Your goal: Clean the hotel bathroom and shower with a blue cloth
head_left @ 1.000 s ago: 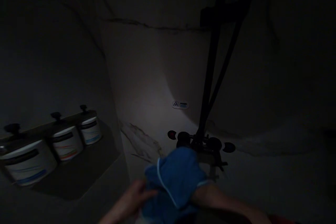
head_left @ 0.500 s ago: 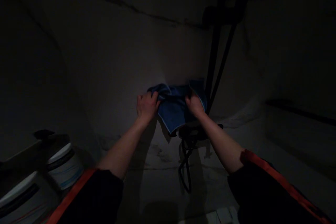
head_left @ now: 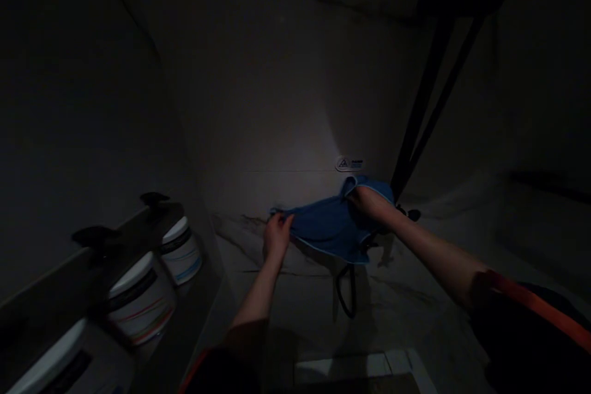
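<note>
In a dim shower stall, both my hands hold a blue cloth (head_left: 330, 228) stretched between them, against the marble wall. My left hand (head_left: 276, 237) pinches its left corner. My right hand (head_left: 365, 200) grips the right end, close to the black shower tap (head_left: 406, 214) at the foot of the dark riser pipe (head_left: 422, 104). A black hose loop (head_left: 344, 295) hangs below the cloth.
Three white wall dispensers (head_left: 138, 298) with black pump tops sit on a dark rail at the lower left. A small sticker (head_left: 349, 164) is on the wall above the cloth. The marble walls (head_left: 277, 104) meet in a corner at the left.
My hands have spread apart and pulled the bunched cloth out flat. They moved lower and to the right along the wall, and my view shifted left, showing more of the dispensers.
</note>
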Motion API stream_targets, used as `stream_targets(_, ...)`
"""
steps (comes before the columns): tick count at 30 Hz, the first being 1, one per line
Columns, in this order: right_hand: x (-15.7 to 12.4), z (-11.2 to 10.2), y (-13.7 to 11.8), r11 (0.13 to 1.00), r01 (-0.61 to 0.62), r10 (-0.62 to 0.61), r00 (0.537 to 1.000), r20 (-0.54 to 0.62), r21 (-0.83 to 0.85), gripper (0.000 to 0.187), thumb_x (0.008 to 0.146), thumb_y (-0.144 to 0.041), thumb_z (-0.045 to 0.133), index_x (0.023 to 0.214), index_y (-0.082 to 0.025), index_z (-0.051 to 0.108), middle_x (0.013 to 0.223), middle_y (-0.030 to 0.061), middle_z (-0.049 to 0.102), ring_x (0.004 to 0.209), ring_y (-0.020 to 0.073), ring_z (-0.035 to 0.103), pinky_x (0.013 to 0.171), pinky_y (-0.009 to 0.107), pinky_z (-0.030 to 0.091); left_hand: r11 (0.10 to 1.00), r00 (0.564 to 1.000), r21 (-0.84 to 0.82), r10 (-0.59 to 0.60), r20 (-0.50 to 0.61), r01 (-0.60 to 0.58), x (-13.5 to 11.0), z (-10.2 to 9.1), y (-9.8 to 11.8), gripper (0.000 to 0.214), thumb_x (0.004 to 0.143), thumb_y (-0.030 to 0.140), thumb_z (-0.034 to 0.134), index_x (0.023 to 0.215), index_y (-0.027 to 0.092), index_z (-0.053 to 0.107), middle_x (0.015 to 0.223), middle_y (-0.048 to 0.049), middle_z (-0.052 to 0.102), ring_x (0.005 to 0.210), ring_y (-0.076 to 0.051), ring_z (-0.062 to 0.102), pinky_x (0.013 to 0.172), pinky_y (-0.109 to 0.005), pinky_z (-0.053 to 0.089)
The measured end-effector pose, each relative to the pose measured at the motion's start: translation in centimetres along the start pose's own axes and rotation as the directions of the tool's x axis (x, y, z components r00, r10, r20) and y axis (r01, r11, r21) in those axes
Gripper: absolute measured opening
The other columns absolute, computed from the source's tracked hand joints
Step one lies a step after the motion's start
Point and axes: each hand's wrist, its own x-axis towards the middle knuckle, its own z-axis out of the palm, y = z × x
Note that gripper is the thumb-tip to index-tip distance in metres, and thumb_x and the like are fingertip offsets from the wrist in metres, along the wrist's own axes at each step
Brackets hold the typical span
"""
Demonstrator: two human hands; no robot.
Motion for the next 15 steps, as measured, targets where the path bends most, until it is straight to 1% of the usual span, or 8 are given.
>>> stream_targets(2,0.0,0.3,0.1,0.997,-0.057,0.052,0.994,-0.092,-0.053,0.032,0.103,-0.027,0.047,0.12,-0.011,0.069,0.11,0.0183,0.074,0.098,0.0239,0.071,0.082,0.028,0.049,0.994,0.992,-0.105,0.012,-0.127,-0.025,2.0,-1.2,2.1,0.023,0.096,0.028,0.058,0.116,0.018,0.062,0.092,-0.0046,0.072,0.086,-0.018,0.071,0.077,-0.025,0.051)
stream_targets(4,0.6,0.6,-0.8,0.993,-0.049,0.045,0.998,-0.031,-0.108,0.034,0.103,-0.031,0.05,0.126,-0.012,0.065,0.109,0.0178,0.074,0.095,0.0272,0.072,0.076,0.031,0.049,0.982,0.978,-0.191,-0.028,-0.208,-0.012,4.0,-2.9,3.1,0.024,0.092,0.019,0.058,0.116,0.018,0.059,0.084,-0.0007,0.069,0.075,-0.015,0.07,0.072,-0.023,0.053)
stream_targets(6,2.0,0.3,-2.8,0.998,0.029,-0.025,0.998,0.065,-0.059,0.034,0.103,-0.035,0.051,0.126,-0.015,0.065,0.108,0.0149,0.074,0.091,0.0271,0.072,0.07,0.031,0.049,0.968,0.946,-0.251,-0.109,-0.306,0.031,5.7,-5.4,2.8,0.024,0.09,0.013,0.054,0.115,0.015,0.056,0.086,-0.003,0.069,0.074,-0.016,0.069,0.072,-0.026,0.055)
stream_targets(8,4.1,-0.8,-5.7,0.989,0.128,-0.129,0.992,0.013,0.075,0.031,0.104,-0.033,0.048,0.123,-0.015,0.066,0.108,0.0123,0.074,0.094,0.0239,0.071,0.074,0.029,0.05,0.96,0.871,-0.275,-0.174,-0.46,0.047,6.9,-8.5,1.5,0.031,0.092,0.01,0.047,0.123,0.011,0.05,0.111,-0.0134,0.067,0.101,-0.02,0.069,0.092,-0.032,0.055)
stream_targets(10,6.1,-1.5,-9.0,0.951,0.26,-0.244,0.963,-0.112,0.167,0.031,0.104,-0.029,0.049,0.128,-0.015,0.063,0.11,0.011,0.073,0.098,0.0209,0.07,0.083,0.027,0.051,0.972,0.782,-0.235,-0.163,-0.602,0.022,7.4,-10.9,-0.2,0.039,0.095,0.01,0.044,0.134,0.01,0.045,0.141,-0.0206,0.052,0.135,-0.023,0.05,0.116,-0.038,0.04)
stream_targets(12,7.2,-0.7,-11.7,0.909,0.395,-0.373,0.913,-0.166,0.13,0.039,0.101,-0.03,0.057,0.137,-0.016,0.058,0.119,0.0125,0.07,0.099,0.0208,0.069,0.086,0.028,0.051,0.981,0.771,-0.189,-0.159,-0.617,0.052,6.8,-11.6,-2.2,0.042,0.097,0.012,0.043,0.138,0.011,0.043,0.154,-0.0216,0.037,0.15,-0.026,0.03,0.126,-0.043,0.023)
stream_targets(13,7.1,0.4,-12.6,0.885,0.459,-0.447,0.885,-0.13,0.081,0.043,0.098,-0.03,0.06,0.14,-0.019,0.057,0.124,0.0133,0.068,0.098,0.0214,0.069,0.084,0.029,0.052,0.978,0.789,-0.182,-0.189,-0.584,0.099,5.9,-11.2,-3.3,0.04,0.097,0.013,0.041,0.137,0.01,0.044,0.155,-0.0238,0.035,0.151,-0.029,0.027,0.126,-0.046,0.019)
stream_targets(15,6.1,3.3,-13.5,0.826,0.563,-0.563,0.826,0.005,-0.014,0.041,0.094,-0.023,0.064,0.135,-0.025,0.062,0.129,0.0127,0.066,0.097,0.0226,0.07,0.081,0.029,0.052,0.951,0.829,-0.205,-0.305,-0.469,0.233,2.9,-9.2,-5.4,0.034,0.096,0.011,0.037,0.128,0.006,0.048,0.145,-0.0312,0.042,0.147,-0.036,0.035,0.121,-0.054,0.025)
